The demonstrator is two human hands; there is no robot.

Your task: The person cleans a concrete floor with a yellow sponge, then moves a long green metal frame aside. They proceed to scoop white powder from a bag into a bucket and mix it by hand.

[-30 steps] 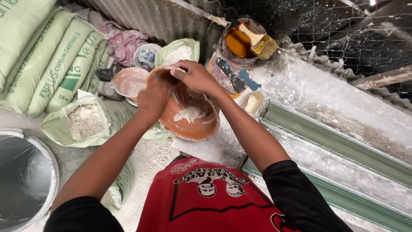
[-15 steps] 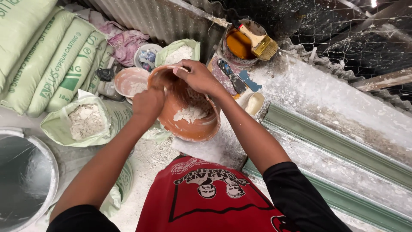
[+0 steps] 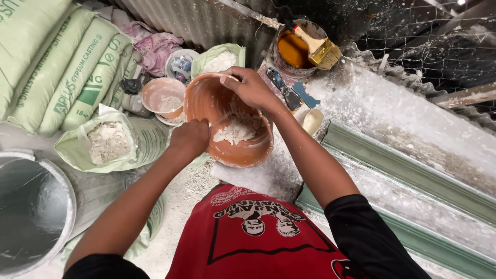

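An orange plastic bowl (image 3: 248, 150) smeared with white plaster sits in front of me, with lumps of white plaster (image 3: 238, 129) inside. My right hand (image 3: 251, 88) grips its far rim from above. My left hand (image 3: 190, 137) is closed at the bowl's near left rim, fingers curled against the edge. The bowl is tilted a little toward my left.
A smaller orange bowl (image 3: 163, 95) and an open green bag of white lumps (image 3: 106, 142) lie to the left, beside stacked green sacks (image 3: 57, 67). A tin of orange liquid with a brush (image 3: 305, 46) stands behind. A green moulding (image 3: 413, 181) runs at right; a metal basin (image 3: 31, 206) at lower left.
My left hand has slid down from the bowl's upper left rim to its near left rim. The bowl has tipped, showing more of its inside.
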